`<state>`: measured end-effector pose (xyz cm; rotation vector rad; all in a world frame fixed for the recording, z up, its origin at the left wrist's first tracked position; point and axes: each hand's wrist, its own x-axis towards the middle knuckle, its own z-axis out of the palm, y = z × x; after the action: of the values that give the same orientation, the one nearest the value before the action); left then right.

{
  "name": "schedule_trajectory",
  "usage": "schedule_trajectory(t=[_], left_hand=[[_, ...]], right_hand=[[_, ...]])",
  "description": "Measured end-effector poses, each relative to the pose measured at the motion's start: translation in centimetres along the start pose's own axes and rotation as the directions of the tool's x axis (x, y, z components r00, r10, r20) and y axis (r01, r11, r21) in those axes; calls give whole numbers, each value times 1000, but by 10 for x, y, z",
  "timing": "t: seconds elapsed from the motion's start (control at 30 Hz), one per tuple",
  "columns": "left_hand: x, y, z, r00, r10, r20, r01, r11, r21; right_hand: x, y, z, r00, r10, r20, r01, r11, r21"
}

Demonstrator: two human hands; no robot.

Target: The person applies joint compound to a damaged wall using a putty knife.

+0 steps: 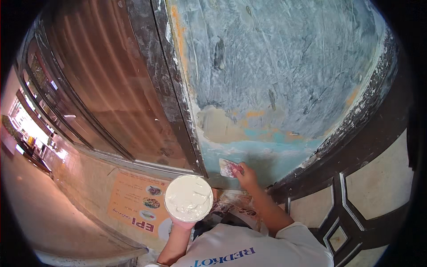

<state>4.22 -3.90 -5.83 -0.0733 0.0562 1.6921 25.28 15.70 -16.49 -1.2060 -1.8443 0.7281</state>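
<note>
While the left grip (183, 224) seemingly clasps the tub (188, 198), the right grip (246, 176) pinches the scraper (227, 168) jutting left

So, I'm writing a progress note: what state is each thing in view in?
Round tub: open, nearly full, held in the left hand.
White paste: glossy, surface uneven.
Putty knife: gripped in the right hand, blade smeared; wall contact unclear.
Wall: patchy, streaked greyish above, light blue below, beige and orange patches between.
Dark frame post: edge smeared white.
Brown glazed panel: reflective; open or shut unclear.
Orange printed banner: flat on floor, partly hidden.
</note>
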Motion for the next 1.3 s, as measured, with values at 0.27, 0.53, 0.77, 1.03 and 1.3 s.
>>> schedule_trajectory(t=[0.27,0.53,0.77,1.03,1.3], left_hand=[[-11,11,3,997,71,-31,-58,952,302],[-23,47,6,995,102,-10,-93,941,326],[-17,81,0,998,30,52,-42,968,246],[5,100,3,997,-71,19,65,969,240],[11,128,-9,997,-59,42,39,926,376]], right_hand=[[46,-55,35,987,158,3,-157,981,111],[64,-12,75,898,166,-407,-98,978,183],[-2,26,75,794,607,-25,-358,501,788],[58,-64,81,926,235,-294,-161,953,256],[23,0,73,700,619,-356,-114,589,800]])
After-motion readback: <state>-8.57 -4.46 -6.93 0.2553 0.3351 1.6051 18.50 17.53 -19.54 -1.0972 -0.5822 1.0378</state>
